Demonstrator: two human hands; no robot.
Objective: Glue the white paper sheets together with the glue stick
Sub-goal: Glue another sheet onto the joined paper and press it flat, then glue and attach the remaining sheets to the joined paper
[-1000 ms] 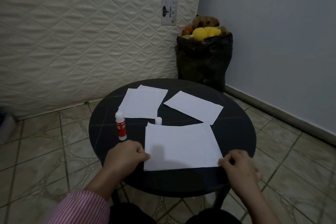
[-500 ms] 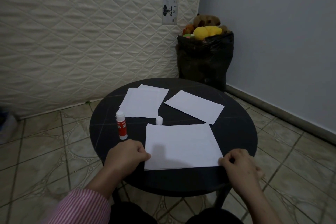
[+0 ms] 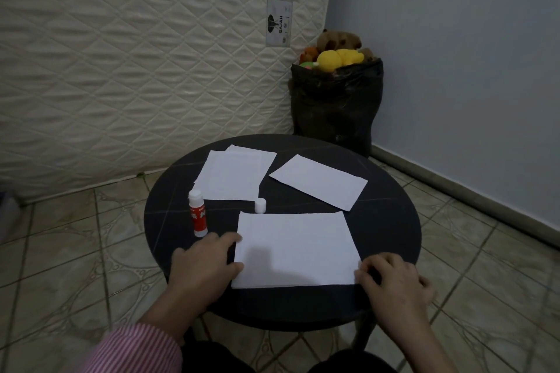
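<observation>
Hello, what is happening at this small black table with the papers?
A person is gluing white paper sheets. Both hands are at the nearest sheet on the round black table: the left hand rests at its left edge, the right hand pinches its near right corner. The glue stick stands uncapped to the left, untouched, with its white cap lying just behind the sheet. Two more lots of paper, a stack and a single sheet, lie farther back.

Near sheet (image 3: 295,248) at table (image 3: 391,221) front, glue stick (image 3: 197,216) left, cap (image 3: 260,206) behind, two sheets farther back.
</observation>
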